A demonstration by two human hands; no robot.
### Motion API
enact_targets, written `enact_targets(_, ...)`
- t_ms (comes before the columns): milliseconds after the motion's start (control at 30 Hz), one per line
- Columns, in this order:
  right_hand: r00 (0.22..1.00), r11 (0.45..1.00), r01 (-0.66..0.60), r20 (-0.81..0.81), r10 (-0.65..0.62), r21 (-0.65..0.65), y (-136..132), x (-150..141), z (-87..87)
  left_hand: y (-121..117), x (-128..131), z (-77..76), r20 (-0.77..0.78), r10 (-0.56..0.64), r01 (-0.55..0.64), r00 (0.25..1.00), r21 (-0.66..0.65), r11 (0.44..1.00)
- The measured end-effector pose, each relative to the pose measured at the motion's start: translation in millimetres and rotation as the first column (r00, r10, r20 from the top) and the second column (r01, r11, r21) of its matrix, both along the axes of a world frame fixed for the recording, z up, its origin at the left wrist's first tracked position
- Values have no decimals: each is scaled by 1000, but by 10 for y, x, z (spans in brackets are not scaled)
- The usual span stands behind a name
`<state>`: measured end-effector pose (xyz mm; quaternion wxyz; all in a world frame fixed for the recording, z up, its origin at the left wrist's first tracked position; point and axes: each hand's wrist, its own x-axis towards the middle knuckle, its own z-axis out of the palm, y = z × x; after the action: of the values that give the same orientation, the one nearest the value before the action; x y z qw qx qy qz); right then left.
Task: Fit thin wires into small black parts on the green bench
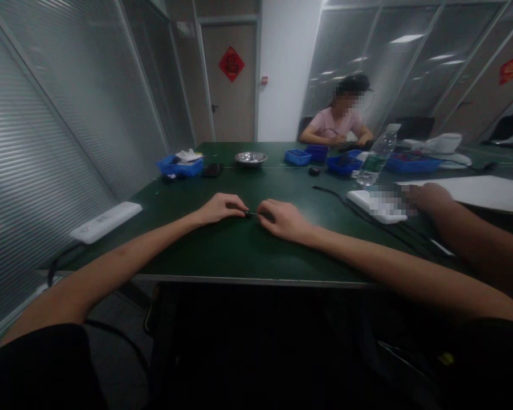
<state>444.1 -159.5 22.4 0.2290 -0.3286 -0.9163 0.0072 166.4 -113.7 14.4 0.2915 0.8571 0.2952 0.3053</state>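
Note:
My left hand (221, 208) rests at the middle of the green table (222, 250), thumb and fingertips pinched on a small dark piece (248, 214). Facing it from the right, my right hand (283, 220) has its fingers curled round a thin, light-coloured shaft (255, 214). The shaft's tip meets the dark piece or lies right beside it; which one I cannot tell. Most of what my right hand grips is hidden by its fingers, and both items are too small to name.
A steel bowl (251, 160) and blue bins (297, 158) stand farther back. White power strips (106, 222) lie left and right. A water bottle (378, 156) and black cable (337, 196) are to the right, near another person's hand (430, 199). A person (340, 122) sits across.

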Motion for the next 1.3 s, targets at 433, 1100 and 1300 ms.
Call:
enact_targets(433, 997, 997, -74, -1, 74, 0, 19, 18, -18, -34, 10, 15, 2, -43, 43, 999, -19, 999)
enact_targets(1100, 998, 998, -60, -37, 59, -28, 6, -2, -29, -64, 88, 25, -26, -129, 127, 991, -54, 990)
enact_targets(1300, 998, 998, 62, 24, -62, -21, 37, -9, -45, -18, -17, 72, -137, -98, 103, 986, 23, 994)
